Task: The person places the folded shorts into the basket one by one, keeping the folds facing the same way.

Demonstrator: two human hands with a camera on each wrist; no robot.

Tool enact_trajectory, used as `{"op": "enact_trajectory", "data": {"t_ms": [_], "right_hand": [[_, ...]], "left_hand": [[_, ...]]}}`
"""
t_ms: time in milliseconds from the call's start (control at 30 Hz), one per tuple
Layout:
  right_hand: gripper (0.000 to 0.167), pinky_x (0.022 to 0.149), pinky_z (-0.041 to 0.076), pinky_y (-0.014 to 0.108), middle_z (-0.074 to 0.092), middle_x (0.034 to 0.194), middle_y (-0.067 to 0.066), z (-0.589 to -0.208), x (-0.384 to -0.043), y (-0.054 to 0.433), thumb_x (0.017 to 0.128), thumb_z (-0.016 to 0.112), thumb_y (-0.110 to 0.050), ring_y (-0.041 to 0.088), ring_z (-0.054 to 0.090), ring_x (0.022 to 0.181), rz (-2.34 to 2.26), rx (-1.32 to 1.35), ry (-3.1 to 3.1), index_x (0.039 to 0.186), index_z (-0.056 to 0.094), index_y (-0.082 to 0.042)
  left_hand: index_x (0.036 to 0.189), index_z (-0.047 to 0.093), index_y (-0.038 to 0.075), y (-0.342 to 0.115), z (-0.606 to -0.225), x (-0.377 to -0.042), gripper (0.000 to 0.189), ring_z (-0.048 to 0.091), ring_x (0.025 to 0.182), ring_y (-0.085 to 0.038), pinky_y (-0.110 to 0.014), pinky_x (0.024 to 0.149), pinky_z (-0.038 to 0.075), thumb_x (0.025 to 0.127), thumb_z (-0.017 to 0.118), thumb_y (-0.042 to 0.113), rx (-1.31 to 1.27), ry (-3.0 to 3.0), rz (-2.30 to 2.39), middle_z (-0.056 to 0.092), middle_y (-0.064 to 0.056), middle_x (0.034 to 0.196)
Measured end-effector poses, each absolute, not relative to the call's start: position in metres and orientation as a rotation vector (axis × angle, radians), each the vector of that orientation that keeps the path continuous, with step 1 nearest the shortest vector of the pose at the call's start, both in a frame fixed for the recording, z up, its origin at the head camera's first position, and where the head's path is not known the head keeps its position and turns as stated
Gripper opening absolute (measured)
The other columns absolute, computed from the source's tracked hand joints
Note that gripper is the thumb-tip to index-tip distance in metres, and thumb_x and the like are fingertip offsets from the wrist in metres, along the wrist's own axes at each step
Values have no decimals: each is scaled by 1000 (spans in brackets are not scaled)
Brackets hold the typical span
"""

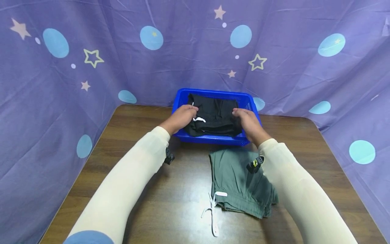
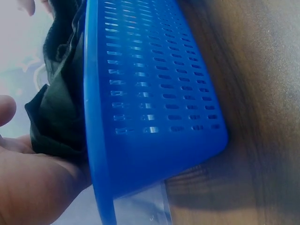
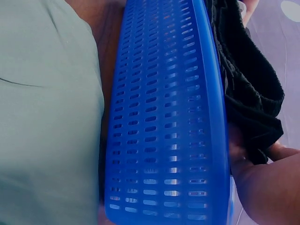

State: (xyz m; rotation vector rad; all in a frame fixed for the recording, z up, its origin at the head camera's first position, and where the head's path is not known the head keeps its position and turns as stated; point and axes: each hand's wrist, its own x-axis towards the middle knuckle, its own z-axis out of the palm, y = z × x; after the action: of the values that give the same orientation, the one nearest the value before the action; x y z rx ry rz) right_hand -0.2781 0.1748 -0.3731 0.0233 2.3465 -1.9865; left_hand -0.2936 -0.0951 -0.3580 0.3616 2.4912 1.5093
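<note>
Folded black shorts (image 1: 216, 108) with an elastic waistband and a white drawstring lie within the rim of a blue plastic basket (image 1: 210, 139). At their left side, my left hand (image 1: 181, 117) grips the cloth between thumb and fingers. My right hand (image 1: 248, 123) holds the opposite side the same way, reaching over the basket's right end. Both wrist views show the black cloth bunched above the rim, the right hand's fingers (image 3: 279, 152) partly hidden by it. Nearer to me, folded grey-green shorts (image 1: 240, 179) lie flat on the table, their white drawstring (image 1: 214, 217) trailing off the waistband.
The basket stands at the back of a brown wooden table (image 1: 128, 135), close to a purple curtain (image 1: 195, 61) with stars and blue dots. Another curtain side hangs at left and right. Small black wrist cameras sit under both cream sleeves (image 1: 131, 173).
</note>
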Motion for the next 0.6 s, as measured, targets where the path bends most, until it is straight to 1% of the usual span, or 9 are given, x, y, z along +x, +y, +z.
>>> {"op": "enact_trajectory", "data": {"t_ms": [67,133,167,200,300,367,400,433,600], "right_hand": [[53,116,31,36,47,152,18,-374,-279,175,99,51,-17,23,41,140,-2019,43,2296,146,48,9],[52,108,42,34,51,147,19,-374,-280,175,101,49,-18,21,51,127,-2056,57,2229,145,48,9],[50,102,46,34,54,141,19,-375,-281,175,101,49,-18,21,56,120,-2078,61,2191,143,49,9],[47,97,50,34,57,135,19,-376,-282,176,102,48,-18,20,59,113,-2095,59,2158,140,50,9],[38,87,54,34,61,120,16,-379,-284,176,103,47,-19,20,62,100,-2116,51,2089,129,52,7],[34,88,54,35,61,117,15,-381,-285,177,103,47,-19,20,63,100,-2102,48,2072,126,53,6],[34,89,53,36,61,118,15,-382,-286,177,103,47,-20,21,62,100,-2090,50,2068,126,53,6],[35,91,52,37,60,120,16,-382,-286,177,103,47,-20,22,62,102,-2080,55,2065,127,52,5],[41,99,48,44,55,127,20,-382,-288,176,105,47,-25,26,59,108,-2023,64,2062,133,49,5]], "left_hand": [[140,56,-4,-93,-359,-295,50,39,143,-26,-41,115,31,95,44,15,353,2482,1507,50,-13,152],[142,54,-4,-91,-360,-296,52,36,145,-27,-41,116,30,96,43,16,357,2479,1497,48,-13,153],[135,59,-3,-90,-360,-297,46,39,141,-26,-41,115,31,96,43,17,371,2481,1488,51,-14,149],[130,61,-3,-89,-361,-297,43,41,139,-27,-42,114,32,97,43,18,377,2483,1481,52,-14,147],[122,63,-2,-87,-364,-298,39,43,135,-28,-44,112,34,98,43,22,390,2495,1440,52,-15,144],[119,64,-1,-86,-367,-299,39,45,132,-28,-45,110,35,98,43,24,391,2501,1420,53,-15,141],[129,63,0,-86,-368,-298,45,43,135,-29,-45,112,34,98,44,26,380,2503,1407,51,-15,146],[133,61,0,-85,-369,-298,47,43,137,-29,-45,112,34,98,44,27,377,2503,1391,50,-15,147],[145,53,1,-82,-373,-297,54,41,141,-30,-46,115,32,101,42,31,361,2461,1329,49,-14,151]]}}
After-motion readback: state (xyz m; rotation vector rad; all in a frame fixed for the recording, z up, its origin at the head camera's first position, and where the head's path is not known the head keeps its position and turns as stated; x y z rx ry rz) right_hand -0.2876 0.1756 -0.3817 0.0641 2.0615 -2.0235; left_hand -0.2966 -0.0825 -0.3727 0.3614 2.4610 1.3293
